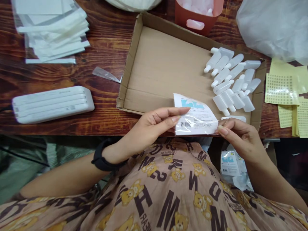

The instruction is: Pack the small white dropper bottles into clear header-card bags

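Observation:
A small clear plastic packet (196, 117) with a white and blue printed label and a barcode is held over the table's near edge. My left hand (154, 126) pinches its left side between thumb and fingers. My right hand (237, 134) pinches its right end. Just behind it lies a shallow cardboard tray (156, 64) with several small white plastic bottles (231, 80) heaped at its right side.
A stack of clear bags (51, 30) lies at the back left, a white ribbed box (51, 104) at the front left. An orange bin (197, 14) of bottles stands behind the tray. Yellow sticker sheets (286, 93) lie right. More packets (232, 163) sit below the table.

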`<state>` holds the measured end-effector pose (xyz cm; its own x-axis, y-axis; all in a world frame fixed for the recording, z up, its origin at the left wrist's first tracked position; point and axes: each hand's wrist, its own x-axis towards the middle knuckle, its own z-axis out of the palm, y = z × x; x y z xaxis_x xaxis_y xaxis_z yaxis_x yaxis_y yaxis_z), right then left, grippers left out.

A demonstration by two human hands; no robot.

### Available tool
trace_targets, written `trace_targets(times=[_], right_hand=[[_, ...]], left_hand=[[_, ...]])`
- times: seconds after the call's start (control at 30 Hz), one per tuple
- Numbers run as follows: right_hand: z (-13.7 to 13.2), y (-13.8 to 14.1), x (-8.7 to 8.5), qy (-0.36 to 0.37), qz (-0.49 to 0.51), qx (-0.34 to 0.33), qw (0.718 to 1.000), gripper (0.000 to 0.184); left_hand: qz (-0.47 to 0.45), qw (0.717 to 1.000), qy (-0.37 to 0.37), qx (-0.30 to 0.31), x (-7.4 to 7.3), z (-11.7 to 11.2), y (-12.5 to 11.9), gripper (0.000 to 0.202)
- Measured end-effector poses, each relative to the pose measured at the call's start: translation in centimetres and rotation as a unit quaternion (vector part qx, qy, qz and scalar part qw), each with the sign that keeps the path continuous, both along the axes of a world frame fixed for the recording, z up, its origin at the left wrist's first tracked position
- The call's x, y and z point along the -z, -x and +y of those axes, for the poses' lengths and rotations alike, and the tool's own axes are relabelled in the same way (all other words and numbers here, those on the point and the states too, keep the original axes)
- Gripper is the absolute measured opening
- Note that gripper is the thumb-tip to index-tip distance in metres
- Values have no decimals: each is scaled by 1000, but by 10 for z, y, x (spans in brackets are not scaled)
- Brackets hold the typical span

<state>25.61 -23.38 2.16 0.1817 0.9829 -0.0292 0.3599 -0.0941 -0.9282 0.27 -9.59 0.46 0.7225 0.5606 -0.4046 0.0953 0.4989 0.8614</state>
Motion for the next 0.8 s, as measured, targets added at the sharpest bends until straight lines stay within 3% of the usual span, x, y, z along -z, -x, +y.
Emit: trace_targets(times=[0.1,0.2,0.27,0.33,0.4,0.47,0.53,0.6,0.63,0.7,0.73,0.8], right_hand=[[-1,-7,-5,-46,-28,-38,998,20],[2,-13,-17,-97,-103,-156,978,16],[8,-13,-28,-108,-150,-244,952,17],[17,-9,-41,-110,-191,-309,925,14],[24,-4,-54,-116,-227,-348,902,11],[26,-4,-63,-122,-248,-360,891,10],[21,-9,-65,-123,-258,-333,899,9],[8,-19,-56,-127,-258,-222,932,17],[0,-24,-49,-128,-249,-141,949,25],[-15,-30,-32,-115,-212,-3,971,34],[-20,-30,-23,-102,-192,31,975,34],[-26,-26,-8,-85,-179,37,979,25]], left_hand=[[48,987,-151,21,-7,18,14,41],[74,956,-284,8,-33,46,10,34],[55,958,-273,69,-54,61,-12,32],[37,966,-218,137,-71,70,-47,32],[43,967,-170,185,-79,75,-82,28],[37,944,-147,293,-78,75,-108,28],[9,887,-145,438,-71,72,-116,27],[-27,849,-163,501,-61,70,-110,16],[-40,857,-178,482,-57,68,-102,10],[-49,899,-215,378,-49,64,-84,7],[-47,915,-232,326,-47,61,-75,11],[-34,934,-243,259,-42,52,-61,20]])
